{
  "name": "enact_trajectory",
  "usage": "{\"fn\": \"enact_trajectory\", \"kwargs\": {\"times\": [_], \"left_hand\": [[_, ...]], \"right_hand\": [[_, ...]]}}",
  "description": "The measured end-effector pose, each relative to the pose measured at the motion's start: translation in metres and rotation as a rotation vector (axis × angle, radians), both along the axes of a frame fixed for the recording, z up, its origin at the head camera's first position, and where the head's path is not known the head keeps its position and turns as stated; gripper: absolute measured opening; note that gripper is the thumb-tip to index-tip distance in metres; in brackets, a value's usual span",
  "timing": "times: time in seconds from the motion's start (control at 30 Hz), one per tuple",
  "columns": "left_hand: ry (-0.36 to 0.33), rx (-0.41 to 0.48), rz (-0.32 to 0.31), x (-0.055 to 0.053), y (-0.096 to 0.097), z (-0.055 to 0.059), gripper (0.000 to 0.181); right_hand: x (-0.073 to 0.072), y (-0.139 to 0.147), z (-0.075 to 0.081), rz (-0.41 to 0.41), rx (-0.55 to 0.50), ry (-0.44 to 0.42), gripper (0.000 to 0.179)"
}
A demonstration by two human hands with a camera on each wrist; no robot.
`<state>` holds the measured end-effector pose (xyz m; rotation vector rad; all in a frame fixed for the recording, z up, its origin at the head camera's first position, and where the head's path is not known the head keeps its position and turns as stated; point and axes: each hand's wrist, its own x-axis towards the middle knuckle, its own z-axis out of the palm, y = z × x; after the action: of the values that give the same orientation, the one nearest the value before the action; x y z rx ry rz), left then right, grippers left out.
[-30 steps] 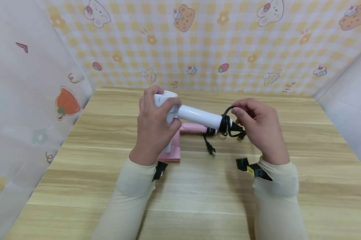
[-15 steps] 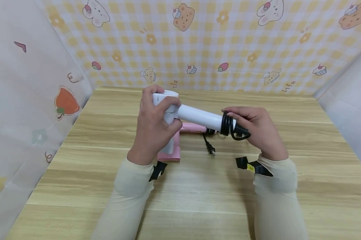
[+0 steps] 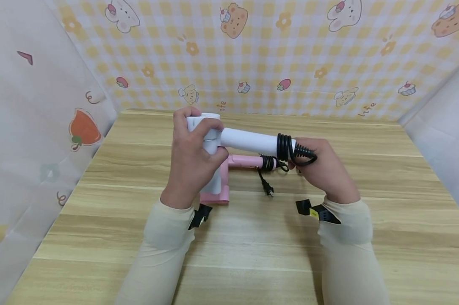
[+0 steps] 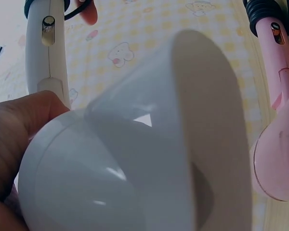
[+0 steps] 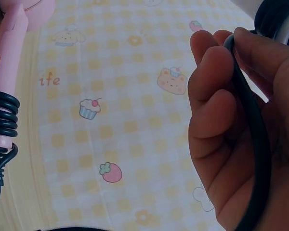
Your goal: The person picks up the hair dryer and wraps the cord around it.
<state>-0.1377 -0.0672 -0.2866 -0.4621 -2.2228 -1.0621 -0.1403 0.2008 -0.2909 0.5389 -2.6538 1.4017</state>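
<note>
My left hand (image 3: 193,163) grips the head of a white hair dryer (image 3: 248,140) above the table, and its handle points right. In the left wrist view the dryer's wide flattened nozzle (image 4: 135,144) fills the middle. Black cord (image 3: 284,147) is wound in several turns round the handle's end. Beside that end, my right hand (image 3: 324,167) pinches the cord between thumb and fingers; the right wrist view shows this cord stretch (image 5: 253,115) running across the palm. In the head view the right fingertips are mostly hidden behind the handle.
A pink hair dryer (image 3: 246,162) lies on the wooden table (image 3: 252,254) below the white one, partly hidden by it and my left hand. Its cord is wrapped round the handle, and a black plug (image 3: 267,189) lies beside it. A yellow checked cloth (image 3: 260,55) hangs behind.
My right hand has brought the cord round the handle's end, passing from above to behind and below it, adding to the coil. The white hair dryer has shifted slightly left and its handle is more level.
</note>
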Motion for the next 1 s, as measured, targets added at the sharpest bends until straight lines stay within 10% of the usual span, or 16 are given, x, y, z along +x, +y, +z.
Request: {"fn": "enact_trajectory", "kwargs": {"times": [0.5,1.0], "left_hand": [[-0.045,0.013,0.078,-0.006,0.003,-0.007,0.037],[-0.034,0.046,0.144,-0.008,0.005,-0.012,0.038]], "right_hand": [[0.000,0.002,0.003,0.039,0.110,-0.146,0.020],[-0.002,0.008,0.002,0.172,-0.038,-0.206,0.022]]}}
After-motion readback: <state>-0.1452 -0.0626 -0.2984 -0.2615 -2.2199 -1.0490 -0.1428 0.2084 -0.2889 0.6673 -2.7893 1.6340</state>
